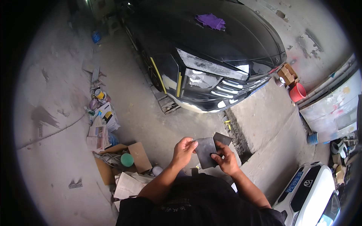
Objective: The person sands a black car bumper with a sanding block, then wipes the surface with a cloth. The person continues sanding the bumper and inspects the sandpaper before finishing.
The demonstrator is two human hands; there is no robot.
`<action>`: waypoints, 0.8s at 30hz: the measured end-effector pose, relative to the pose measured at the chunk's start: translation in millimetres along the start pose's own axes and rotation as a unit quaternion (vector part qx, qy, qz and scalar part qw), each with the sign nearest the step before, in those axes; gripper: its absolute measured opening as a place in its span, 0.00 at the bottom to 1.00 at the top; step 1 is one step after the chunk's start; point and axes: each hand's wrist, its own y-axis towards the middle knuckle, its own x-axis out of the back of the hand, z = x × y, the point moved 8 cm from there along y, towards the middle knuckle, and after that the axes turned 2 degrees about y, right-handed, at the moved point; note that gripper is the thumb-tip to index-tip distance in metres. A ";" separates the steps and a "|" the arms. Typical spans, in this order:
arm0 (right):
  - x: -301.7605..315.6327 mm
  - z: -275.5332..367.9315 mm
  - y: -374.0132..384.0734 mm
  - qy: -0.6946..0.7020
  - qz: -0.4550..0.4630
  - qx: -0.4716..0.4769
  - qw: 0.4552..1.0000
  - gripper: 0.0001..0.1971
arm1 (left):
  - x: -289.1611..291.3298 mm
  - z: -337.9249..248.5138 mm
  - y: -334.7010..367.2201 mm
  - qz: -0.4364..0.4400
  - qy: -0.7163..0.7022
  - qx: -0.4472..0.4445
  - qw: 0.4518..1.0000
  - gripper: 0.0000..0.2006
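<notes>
My left hand (pixel 183 153) pinches the left edge of a dark grey sheet of sandpaper (pixel 205 152), thumb on top. On the opposite edge, the thumb of my right hand (pixel 228 162) presses the same sheet. A second dark piece (pixel 223 138) juts out beyond my right fingers; how it is held is partly hidden. Both hands are in front of my body, above the floor. Ahead stands a black car (pixel 196 41) with a whitish, patchy strip (pixel 207 64) above its headlight and yellow masking tape (pixel 178 84) near the front corner.
A purple cloth (pixel 211 21) lies on the bonnet. At left are an open cardboard box (pixel 140 156), newspapers (pixel 97 138) and cans. A red bucket (pixel 298 92) stands at right, and a white car (pixel 315 194) at lower right. A rough trench (pixel 239 137) crosses the floor ahead.
</notes>
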 end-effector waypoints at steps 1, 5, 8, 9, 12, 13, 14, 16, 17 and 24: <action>-2.4 4.9 6.9 0.001 0.000 0.019 1.000 0.27 | 12.9 0.7 5.4 0.008 0.008 0.004 1.000 0.09; 4.8 9.1 23.3 -0.066 0.001 -0.001 0.998 0.26 | 74.0 12.5 29.7 -0.038 0.013 0.044 0.998 0.12; 29.7 -16.6 23.5 -0.151 -0.052 -0.013 0.987 0.28 | 134.3 71.8 43.4 -0.009 0.156 0.061 0.986 0.20; 37.0 -27.6 20.8 -0.178 -0.057 -0.029 0.982 0.28 | 154.0 104.9 39.2 -0.004 0.210 0.048 0.977 0.22; 54.4 -67.5 6.1 -0.207 -0.082 -0.038 0.974 0.29 | 194.4 202.7 6.8 0.038 0.421 0.092 0.902 0.31; 61.3 -79.2 -2.8 -0.210 -0.095 -0.064 0.971 0.29 | 195.1 235.9 -11.3 0.057 0.368 0.184 0.910 0.34; 63.6 -88.6 -7.8 -0.206 -0.094 -0.078 0.971 0.28 | 195.2 269.3 -33.3 0.071 0.312 0.279 0.905 0.37; 69.2 -105.7 -20.5 -0.196 -0.093 -0.111 0.970 0.28 | 171.6 337.5 -72.4 0.217 0.185 0.347 0.893 0.38; 72.7 -116.0 -26.3 -0.192 -0.096 -0.117 0.970 0.28 | 164.4 340.1 -77.4 0.225 0.158 0.402 0.874 0.38; 117.6 -169.0 -41.8 -0.161 -0.129 -0.125 0.971 0.28 | 108.0 297.6 -74.8 0.275 0.163 0.568 0.758 0.35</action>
